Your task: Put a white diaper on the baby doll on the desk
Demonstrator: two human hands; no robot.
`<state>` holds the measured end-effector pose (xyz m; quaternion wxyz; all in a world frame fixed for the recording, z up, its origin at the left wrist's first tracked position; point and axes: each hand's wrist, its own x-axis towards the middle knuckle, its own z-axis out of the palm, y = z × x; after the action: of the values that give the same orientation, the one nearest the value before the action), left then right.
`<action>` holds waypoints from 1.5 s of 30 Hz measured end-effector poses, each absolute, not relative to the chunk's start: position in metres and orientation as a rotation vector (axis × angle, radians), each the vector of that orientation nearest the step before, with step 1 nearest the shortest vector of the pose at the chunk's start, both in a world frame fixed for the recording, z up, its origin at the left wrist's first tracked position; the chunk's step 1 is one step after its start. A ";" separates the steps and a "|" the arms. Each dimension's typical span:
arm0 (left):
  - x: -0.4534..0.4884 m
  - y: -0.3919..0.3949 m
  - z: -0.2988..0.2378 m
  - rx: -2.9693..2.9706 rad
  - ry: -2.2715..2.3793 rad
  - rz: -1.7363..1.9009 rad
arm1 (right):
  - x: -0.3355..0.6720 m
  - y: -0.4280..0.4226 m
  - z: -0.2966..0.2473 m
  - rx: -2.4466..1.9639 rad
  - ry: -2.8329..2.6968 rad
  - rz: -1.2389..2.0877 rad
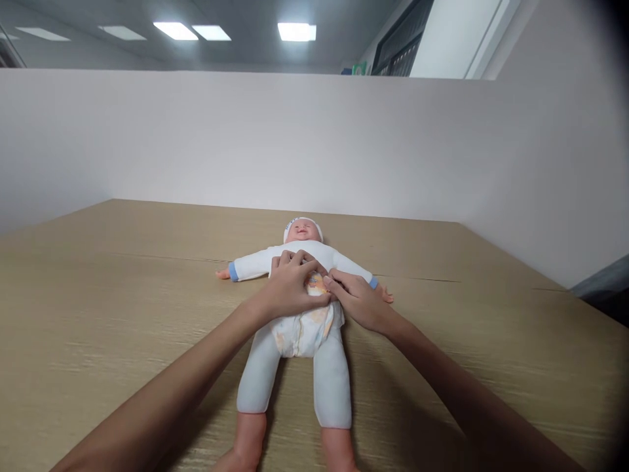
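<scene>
A baby doll [332, 380] in a white outfit with blue cuffs and a white cap lies on its back, arms spread, its feet towards me. Around its hips is a diaper [297, 333] printed with orange patterns. My left hand [295, 282] rests across the doll's belly and the diaper's upper front, fingers spread and thumb stretched to the right. At the right side of the diaper's waist, my right hand [358, 298] is closed, thumb and fingers pinching its edge. My hands cover part of the diaper's waistband, and the exact bit pinched is hidden.
The doll lies on a wood-grain table [147, 295] with thin seams across its top. A white partition wall [246, 137] stands behind the table and along its right side. A dark object [607, 288] shows beyond the right edge.
</scene>
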<state>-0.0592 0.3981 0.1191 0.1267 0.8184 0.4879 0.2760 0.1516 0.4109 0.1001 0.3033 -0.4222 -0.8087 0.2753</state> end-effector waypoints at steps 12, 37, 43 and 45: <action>-0.066 0.396 0.123 2.315 1.318 0.799 | 0.187 0.367 0.065 -0.724 -2.315 0.241; -0.150 0.404 0.079 1.543 1.453 0.963 | 0.177 0.404 0.062 -1.340 -1.870 0.508; -0.135 0.304 0.112 1.549 1.542 1.022 | 0.173 0.338 0.108 -1.240 -1.755 0.726; -0.135 0.240 0.109 1.587 1.551 1.054 | 0.188 0.298 0.125 -1.213 -1.758 0.776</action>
<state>-0.1349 0.2401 0.1095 0.3356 0.6086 0.5948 0.4041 0.1876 0.2975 0.1251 0.4210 -0.4841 -0.7017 0.3099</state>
